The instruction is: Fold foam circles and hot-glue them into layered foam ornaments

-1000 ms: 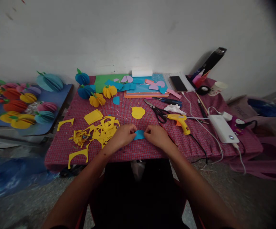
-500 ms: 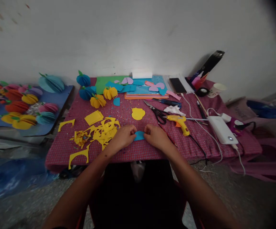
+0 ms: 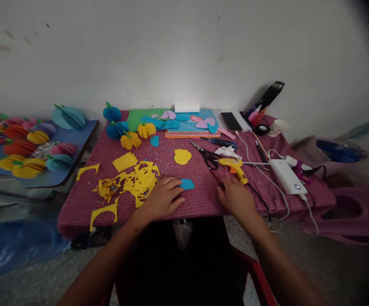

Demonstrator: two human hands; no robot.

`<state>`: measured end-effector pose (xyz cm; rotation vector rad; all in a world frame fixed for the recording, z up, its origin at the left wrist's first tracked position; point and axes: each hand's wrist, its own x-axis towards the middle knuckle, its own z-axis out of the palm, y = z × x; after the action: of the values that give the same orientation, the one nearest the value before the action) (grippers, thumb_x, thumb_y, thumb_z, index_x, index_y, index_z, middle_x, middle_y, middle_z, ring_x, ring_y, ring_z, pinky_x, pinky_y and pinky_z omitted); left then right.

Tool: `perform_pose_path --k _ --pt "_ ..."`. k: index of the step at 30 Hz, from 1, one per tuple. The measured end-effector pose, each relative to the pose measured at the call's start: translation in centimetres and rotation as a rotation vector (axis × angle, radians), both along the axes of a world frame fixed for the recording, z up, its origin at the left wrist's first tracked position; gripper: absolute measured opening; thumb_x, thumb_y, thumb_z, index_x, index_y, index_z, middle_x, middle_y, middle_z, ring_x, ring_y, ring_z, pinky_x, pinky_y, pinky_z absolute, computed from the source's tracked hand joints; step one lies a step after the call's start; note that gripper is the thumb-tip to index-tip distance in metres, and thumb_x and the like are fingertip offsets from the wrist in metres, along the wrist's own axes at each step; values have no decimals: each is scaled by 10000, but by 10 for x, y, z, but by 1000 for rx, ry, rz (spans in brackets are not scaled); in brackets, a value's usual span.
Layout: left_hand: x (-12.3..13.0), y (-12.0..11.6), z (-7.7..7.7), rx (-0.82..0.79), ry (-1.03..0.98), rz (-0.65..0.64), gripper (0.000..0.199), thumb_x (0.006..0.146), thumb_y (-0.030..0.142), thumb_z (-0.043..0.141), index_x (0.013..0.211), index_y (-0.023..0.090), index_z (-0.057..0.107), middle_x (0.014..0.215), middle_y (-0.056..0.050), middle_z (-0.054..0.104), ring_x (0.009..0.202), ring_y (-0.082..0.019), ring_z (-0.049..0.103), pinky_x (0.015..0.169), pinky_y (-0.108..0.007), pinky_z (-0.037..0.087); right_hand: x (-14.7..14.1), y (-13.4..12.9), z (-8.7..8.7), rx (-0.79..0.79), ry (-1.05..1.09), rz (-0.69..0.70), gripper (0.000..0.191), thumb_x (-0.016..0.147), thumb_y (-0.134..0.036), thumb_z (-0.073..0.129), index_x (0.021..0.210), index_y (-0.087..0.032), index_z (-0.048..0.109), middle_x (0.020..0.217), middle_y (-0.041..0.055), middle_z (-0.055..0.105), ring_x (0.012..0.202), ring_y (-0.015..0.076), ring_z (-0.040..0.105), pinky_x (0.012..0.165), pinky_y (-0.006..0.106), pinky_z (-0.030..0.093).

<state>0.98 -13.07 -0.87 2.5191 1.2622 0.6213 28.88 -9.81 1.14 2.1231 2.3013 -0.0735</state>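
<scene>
A blue paper half-circle (image 3: 187, 184) lies flat on the checked cloth near the table's front edge. My left hand (image 3: 164, 196) rests palm down with its fingers apart, fingertips at the left end of that paper. To the right, my right hand (image 3: 237, 199) is closed around the near end of a slim dark red pencil (image 3: 215, 176), whose far end still lies on the cloth. Just beyond that hand is a yellow glue gun (image 3: 235, 166), beside black-handled scissors (image 3: 208, 156). Behind the half-circle sit stacked yellow paper rounds (image 3: 182, 157).
Yellow paper scraps (image 3: 140, 180) spread left of my left hand. Finished paper pumpkins (image 3: 130, 140) stand at the back left, with more on a blue side table (image 3: 85, 131). A white power bank (image 3: 287, 176) with cables, a phone (image 3: 231, 122) and a paper cup (image 3: 278, 127) occupy the right side.
Both hands were pinching the blue half-circle by its ends. The right hand has let go and moved right to the pencil; the left has opened and lies beside the paper.
</scene>
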Motion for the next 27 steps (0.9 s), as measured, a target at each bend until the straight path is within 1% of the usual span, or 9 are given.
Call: perform_pose_path --k 3,6,9,11,14,17,21,24,27 --pt "1 0 -2 6 14 -2 291 968 409 544 1128 213 687 1244 -91 643 1207 -269 541 1069 -468 422 3 -1 -6 -26 -11 -28 251 956 -302 501 993 -159 703 1016 160 702 889 262 676 703 334 452" --pt "1 -1 -3 15 15 -7 293 964 404 554 1148 212 677 1232 -92 646 1197 -265 546 1066 -462 424 -6 -7 -9 -27 84 31 233 945 -284 502 992 -178 705 950 126 724 869 247 681 732 324 458" --pt "0 -1 -3 20 17 -8 276 961 401 557 1130 217 674 1230 -89 641 1196 -265 543 1061 -457 423 -31 -21 -12 -15 223 164 245 944 -283 501 1064 -178 686 979 94 734 882 226 682 757 303 464" --pt "-1 -1 -3 17 26 -8 263 960 392 556 1115 215 672 1235 -87 636 1191 -266 542 1052 -458 427 -51 -30 -14 -8 265 239 253 956 -269 476 1080 -171 673 989 89 731 877 215 683 753 292 462" --pt "-1 -1 -3 18 39 -19 244 954 345 555 1120 205 667 1229 -86 636 1177 -263 545 1042 -454 434 -78 -37 -17 -3 243 287 259 968 -263 459 1103 -162 656 1000 103 724 853 216 686 711 287 458" --pt "-1 -1 -4 27 43 -30 260 943 311 561 1159 205 658 1239 -89 636 1196 -268 534 1053 -460 427 -91 -37 -19 -25 183 322 260 961 -253 466 1113 -154 652 986 118 719 819 226 687 669 289 453" --pt "0 -1 -3 23 47 -23 248 960 326 534 1138 217 670 1235 -82 639 1189 -271 535 1054 -479 418 -87 -35 -19 -44 144 320 236 953 -245 472 1053 -157 666 950 116 720 785 223 689 649 285 451" --pt "0 -1 -2 21 56 -13 238 973 354 518 1079 219 684 1205 -83 643 1174 -271 541 1059 -491 407 -75 -34 -20 -37 121 250 214 942 -235 485 980 -155 680 934 114 723 771 221 692 655 287 457" --pt "0 0 -2 24 55 -7 251 970 384 528 1089 223 680 1184 -89 645 1170 -272 544 1056 -492 410 -63 -34 -25 9 149 197 219 936 -223 494 978 -151 697 938 114 730 781 223 695 685 296 472"
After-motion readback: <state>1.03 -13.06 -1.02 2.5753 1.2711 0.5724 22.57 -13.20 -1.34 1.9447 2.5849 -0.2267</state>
